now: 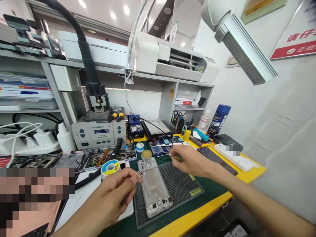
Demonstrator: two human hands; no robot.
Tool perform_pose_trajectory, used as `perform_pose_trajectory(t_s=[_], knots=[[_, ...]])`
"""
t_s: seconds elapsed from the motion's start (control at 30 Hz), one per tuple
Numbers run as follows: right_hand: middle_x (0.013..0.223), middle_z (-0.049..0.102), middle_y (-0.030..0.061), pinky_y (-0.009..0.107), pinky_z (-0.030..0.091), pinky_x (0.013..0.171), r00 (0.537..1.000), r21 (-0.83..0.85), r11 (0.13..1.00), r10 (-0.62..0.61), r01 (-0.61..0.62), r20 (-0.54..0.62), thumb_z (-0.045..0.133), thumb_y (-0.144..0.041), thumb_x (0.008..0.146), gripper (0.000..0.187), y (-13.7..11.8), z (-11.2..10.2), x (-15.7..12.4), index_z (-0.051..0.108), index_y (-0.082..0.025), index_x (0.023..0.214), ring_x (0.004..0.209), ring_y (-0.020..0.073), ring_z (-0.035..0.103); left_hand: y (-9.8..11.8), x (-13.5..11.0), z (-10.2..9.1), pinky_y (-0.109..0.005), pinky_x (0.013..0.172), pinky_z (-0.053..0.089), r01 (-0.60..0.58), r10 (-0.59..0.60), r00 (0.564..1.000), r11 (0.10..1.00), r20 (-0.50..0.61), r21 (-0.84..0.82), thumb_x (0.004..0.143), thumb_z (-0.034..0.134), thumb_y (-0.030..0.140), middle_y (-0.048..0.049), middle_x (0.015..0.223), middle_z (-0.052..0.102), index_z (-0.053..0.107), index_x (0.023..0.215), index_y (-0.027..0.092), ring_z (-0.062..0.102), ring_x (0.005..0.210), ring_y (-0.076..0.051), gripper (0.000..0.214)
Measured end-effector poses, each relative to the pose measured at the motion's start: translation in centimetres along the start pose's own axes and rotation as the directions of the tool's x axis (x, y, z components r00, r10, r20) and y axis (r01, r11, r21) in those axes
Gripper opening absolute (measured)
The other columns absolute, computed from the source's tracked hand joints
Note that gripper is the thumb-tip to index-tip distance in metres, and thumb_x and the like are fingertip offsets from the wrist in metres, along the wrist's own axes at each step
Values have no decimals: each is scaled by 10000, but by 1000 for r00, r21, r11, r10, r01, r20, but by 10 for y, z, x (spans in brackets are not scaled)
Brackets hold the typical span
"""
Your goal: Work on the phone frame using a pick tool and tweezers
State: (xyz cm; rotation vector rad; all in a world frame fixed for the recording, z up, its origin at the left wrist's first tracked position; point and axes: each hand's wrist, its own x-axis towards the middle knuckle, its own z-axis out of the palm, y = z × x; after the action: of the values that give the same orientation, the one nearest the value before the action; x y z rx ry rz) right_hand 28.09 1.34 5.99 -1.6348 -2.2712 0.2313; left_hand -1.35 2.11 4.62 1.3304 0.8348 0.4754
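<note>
My left hand (113,192) is closed on a pair of metal tweezers (139,176), whose tips reach over the upper left edge of a phone frame (154,186). The frame, without its screen, lies face up on a dark perforated mat (180,177). Above the mat's far side, my right hand (190,158) pinches a thin metal tool (163,155) that points left. Its exact kind is unclear. Just beyond the frame's top end sits a small round tin of yellowish paste (146,154). A solder spool (110,167) stands beside my left hand.
A rework station (98,133) and a tray of small parts (113,154) stand at the back left. Behind the mat is a black-edged heating plate (158,130). A dark phone (217,160) and a white power strip (233,157) lie to the right. A lamp (247,49) hangs overhead.
</note>
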Motion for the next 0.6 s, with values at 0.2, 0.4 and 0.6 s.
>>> perform_pose_trajectory(t_s=[0.2,0.4,0.6], knots=[[774,609,-38,262,518,685,992,568,820,-118,71,47,420,-375,1106,167,-45,-2,1,447,-219,1051,722,137,625,6,1,3,-131,358,90,32,-32,999,937,7,-347,995,529,417,67,688,489,532,917,213,186,396,-1,219],[783,449,-39,253,361,628,992,719,691,-121,65,26,451,-493,1094,364,-58,12,31,603,-185,973,695,132,398,2,8,-12,-130,356,76,7,-32,999,867,-43,-499,879,720,455,69,699,497,552,938,205,165,412,12,307],[772,441,-46,253,347,632,993,824,564,-58,-53,103,561,-550,1032,381,-60,40,24,554,-188,914,696,132,375,4,5,-3,-107,378,130,36,-84,991,914,-101,-404,781,810,587,58,707,555,573,841,204,252,406,13,455]])
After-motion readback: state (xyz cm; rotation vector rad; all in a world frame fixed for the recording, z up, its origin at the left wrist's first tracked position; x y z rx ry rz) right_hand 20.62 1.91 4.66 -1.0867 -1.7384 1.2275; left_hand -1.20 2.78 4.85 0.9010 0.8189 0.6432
